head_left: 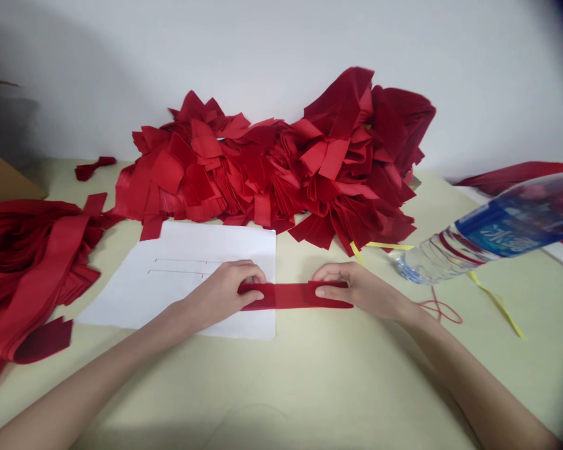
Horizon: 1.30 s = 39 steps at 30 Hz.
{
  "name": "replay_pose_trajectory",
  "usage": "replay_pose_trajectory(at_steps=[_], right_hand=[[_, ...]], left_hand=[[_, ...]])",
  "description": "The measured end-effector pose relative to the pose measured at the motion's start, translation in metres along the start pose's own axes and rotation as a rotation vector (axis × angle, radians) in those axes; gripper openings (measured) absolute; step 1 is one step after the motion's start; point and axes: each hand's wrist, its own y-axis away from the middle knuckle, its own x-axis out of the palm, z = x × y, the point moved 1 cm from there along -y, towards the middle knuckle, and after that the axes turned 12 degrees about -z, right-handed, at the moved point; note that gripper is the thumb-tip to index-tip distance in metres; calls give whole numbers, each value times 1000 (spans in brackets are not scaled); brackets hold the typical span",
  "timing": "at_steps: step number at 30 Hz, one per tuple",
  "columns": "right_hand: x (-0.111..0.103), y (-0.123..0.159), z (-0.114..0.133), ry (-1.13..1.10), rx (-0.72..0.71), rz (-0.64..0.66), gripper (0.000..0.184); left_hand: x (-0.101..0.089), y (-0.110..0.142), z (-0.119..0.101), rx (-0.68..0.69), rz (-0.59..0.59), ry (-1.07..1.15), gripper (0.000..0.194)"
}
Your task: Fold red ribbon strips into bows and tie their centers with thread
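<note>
A red ribbon strip [291, 296] stretches level between my two hands, with both ends folded back over its middle part. My left hand [228, 287] grips the folded left end, thumb on top and fingers curled behind. At the other end, my right hand [356, 289] pinches the folded right end the same way. Under my left hand and the strip's left part lies a white paper sheet [122, 306] with thin black lines drawn on it. The strip's right part is over the pale table [309, 381].
A large heap of red ribbon pieces [263, 175] stands against the wall. More long red ribbons [23, 250] lie at left. A plastic water bottle [488, 231] is at right, near a red string [443, 310] and a yellow strip [500, 306]. A cardboard box [4, 178] sits far left.
</note>
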Motion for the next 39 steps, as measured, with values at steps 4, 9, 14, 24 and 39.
replay_pose_trajectory(at_steps=[4, 9, 14, 24, 39], right_hand=[[1, 0, -1, -22, -5, 5, 20], [1, -1, -1, -26, -19, 7, 20], [1, -1, 0, -13, -24, -7, 22], [1, 0, -1, 8, -41, -21, 22], [2, 0, -2, -5, -38, -17, 25]], left_hand=[[2, 0, 1, -14, -17, 24, 8], [6, 1, 2, -7, -32, 12, 6], [7, 2, 2, 26, -24, -26, 7], [3, 9, -2, 196, -84, -253, 10], [8, 17, -8, 255, -72, -267, 9]])
